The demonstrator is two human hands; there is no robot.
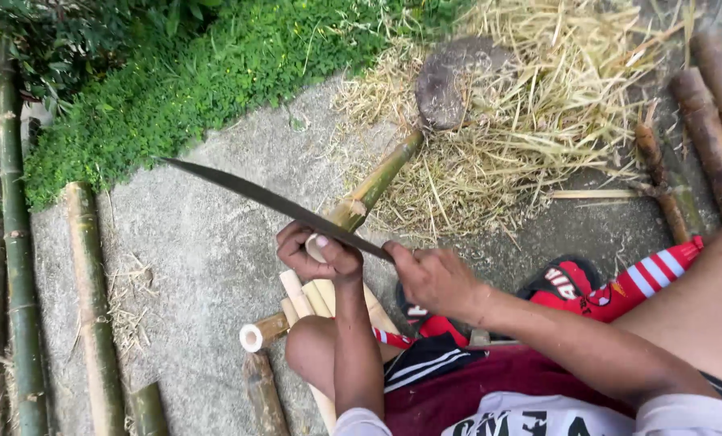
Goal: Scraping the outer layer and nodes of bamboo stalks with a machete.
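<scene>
right hand (pixel 433 278) fist-tight on the handle of a long machete (pixel 272 202), blade laid across the near end of a green bamboo culm (pixel 377 182). left hand (pixel 316 254) wrapped round that end, steadying it. split just starting, culm looks whole beyond. several pale cut strips (pixel 312 299) stacked by the knee, straw shavings (pixel 538 105) ahead

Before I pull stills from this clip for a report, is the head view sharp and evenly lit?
Head view: soft, even daylight, no hard shadows or glare; the long blade slightly smeared near its tip; the left hand, right hand and bamboo piece reasonably sharp; wide-angle bending of the bamboo poles at the left edge.
</scene>
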